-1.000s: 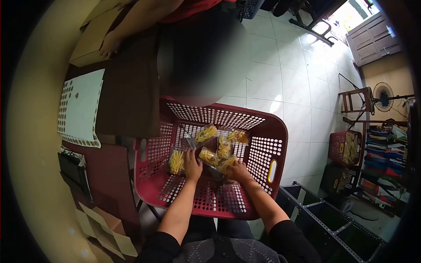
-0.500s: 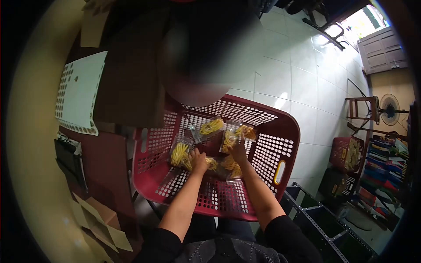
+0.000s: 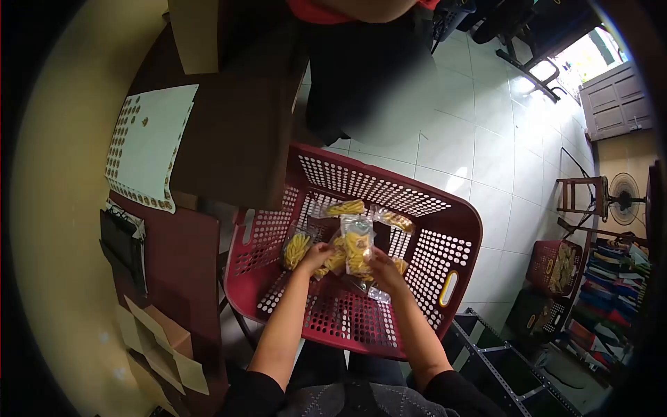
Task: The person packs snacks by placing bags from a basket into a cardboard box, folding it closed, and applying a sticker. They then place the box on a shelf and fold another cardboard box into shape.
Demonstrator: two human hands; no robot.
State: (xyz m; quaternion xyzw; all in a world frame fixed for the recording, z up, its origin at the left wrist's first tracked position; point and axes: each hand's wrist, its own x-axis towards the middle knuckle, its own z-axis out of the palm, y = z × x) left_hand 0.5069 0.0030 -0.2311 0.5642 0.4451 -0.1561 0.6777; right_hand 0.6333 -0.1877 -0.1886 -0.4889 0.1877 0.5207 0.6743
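Note:
A large red perforated basket (image 3: 358,330) holds several clear bags of yellow sticks. Between my hands a clear bag with a label (image 3: 358,244) is raised above the others. My right hand (image 3: 385,270) grips its right edge. My left hand (image 3: 320,256) pinches another yellow-filled bag (image 3: 335,256) just left of it, partly hidden. One bag (image 3: 297,250) lies at the basket's left side, another (image 3: 345,208) near the far wall, and one more (image 3: 394,219) toward the far right.
A brown table (image 3: 229,139) at the left bears a sheet of round stickers (image 3: 153,139). An open cardboard box (image 3: 167,337) sits at lower left. Beyond the basket stands a person in dark trousers (image 3: 354,69). Metal shelving frames (image 3: 497,354) lie at lower right.
The labelled bag has come up between my hands, and my right hand now grips it. My hands are closer together. The basket appears slightly farther right, and the person beyond has shifted away.

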